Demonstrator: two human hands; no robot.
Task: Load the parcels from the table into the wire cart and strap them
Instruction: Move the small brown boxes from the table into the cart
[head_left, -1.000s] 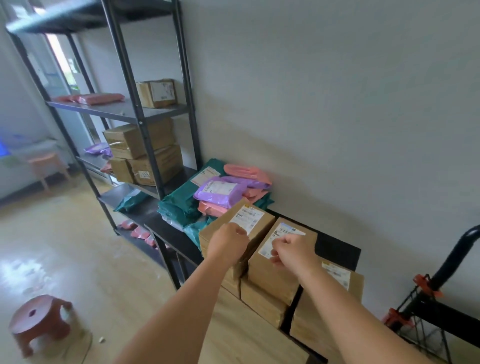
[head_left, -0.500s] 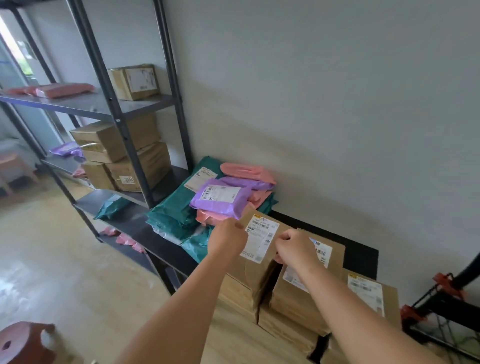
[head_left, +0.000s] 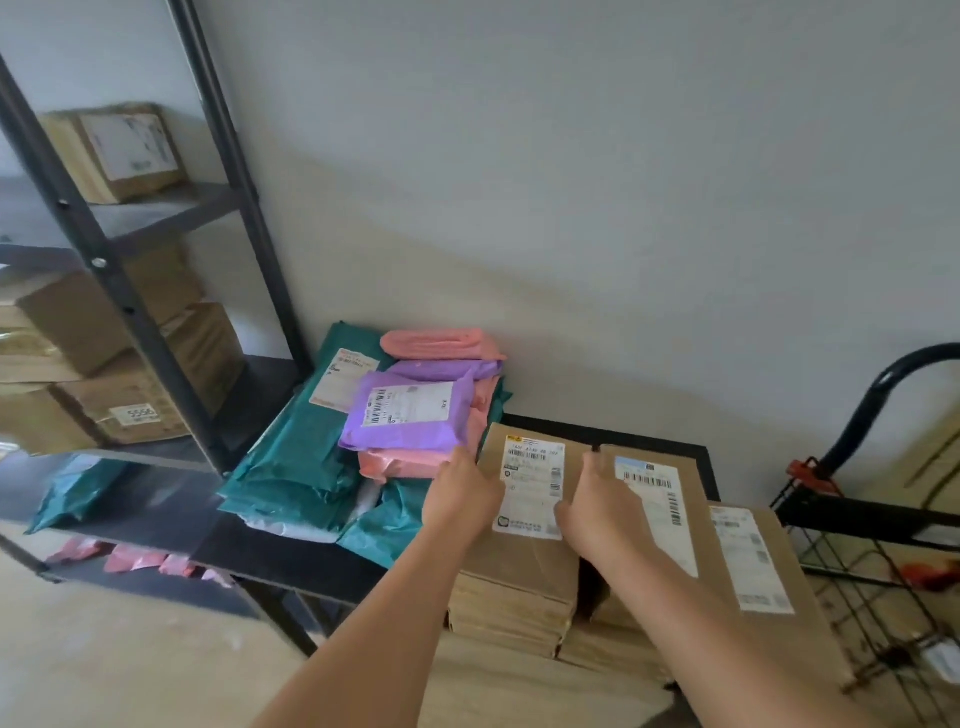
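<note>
A brown cardboard box (head_left: 530, 488) with a white label tops a stack on the black table (head_left: 291, 561). My left hand (head_left: 462, 493) grips its left side. My right hand (head_left: 597, 512) grips its right side, fingers down in the gap beside a second labelled box (head_left: 657, 499). A third labelled box (head_left: 753, 566) lies further right. Purple (head_left: 410, 415), pink (head_left: 441, 343) and teal (head_left: 296, 457) mailer bags are piled at the table's left end. The black wire cart (head_left: 857, 577) stands at the right, its curved handle (head_left: 878, 400) rising above it.
A black metal shelf unit (head_left: 114, 280) on the left holds several cardboard boxes (head_left: 119, 150) and a teal bag. Pink bags lie on its bottom shelf (head_left: 135, 561). Red strap hooks (head_left: 802, 470) hang on the cart. The wall runs right behind the table.
My hands have shifted from the top edges of two tilted boxes to both sides of the left box, which now lies flatter. The view has swung right, so more of the cart shows.
</note>
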